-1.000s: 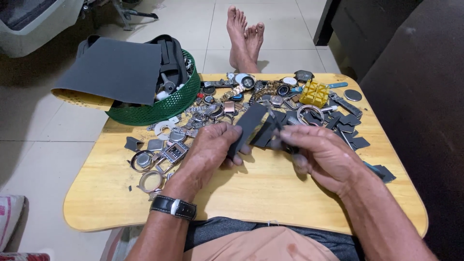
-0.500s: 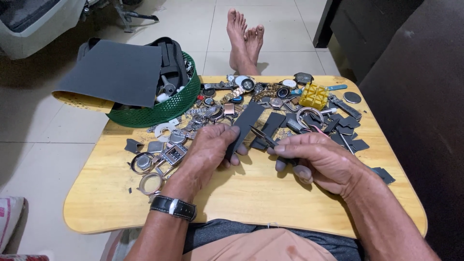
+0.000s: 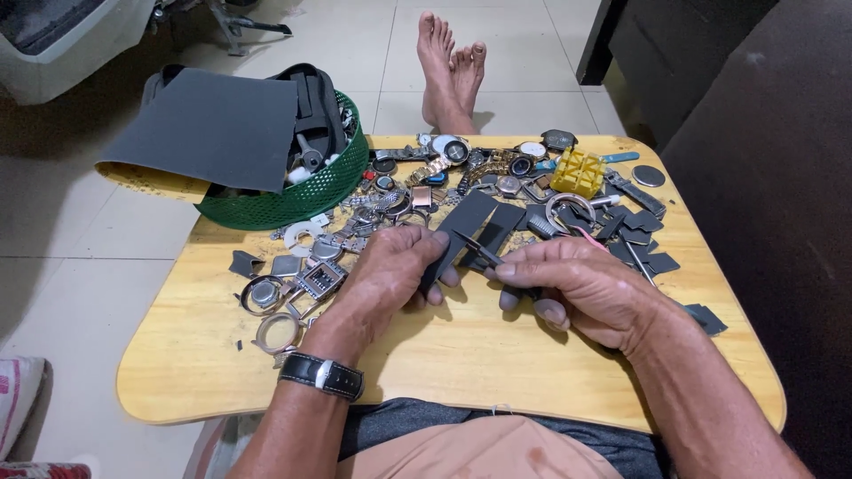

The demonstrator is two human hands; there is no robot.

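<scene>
At tabletop (image 3: 461,372) centre: left hand (image 3: 390,275) pinches dark strap piece (image 3: 444,253), long axis running toward far edge; right hand (image 3: 577,288), just beside, fingers closed on thin dark tool (image 3: 479,248) touching strap.

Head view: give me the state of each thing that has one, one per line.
left hand: closed on a dark flat strip
dark flat strip: held, raised off the table
right hand: pinching a thin dark tool
thin dark tool: tip at the strip
green basket: full, partly covered by a grey sheet
grey sheet: lying flat across the basket
yellow block: resting on the table, untouched
</scene>
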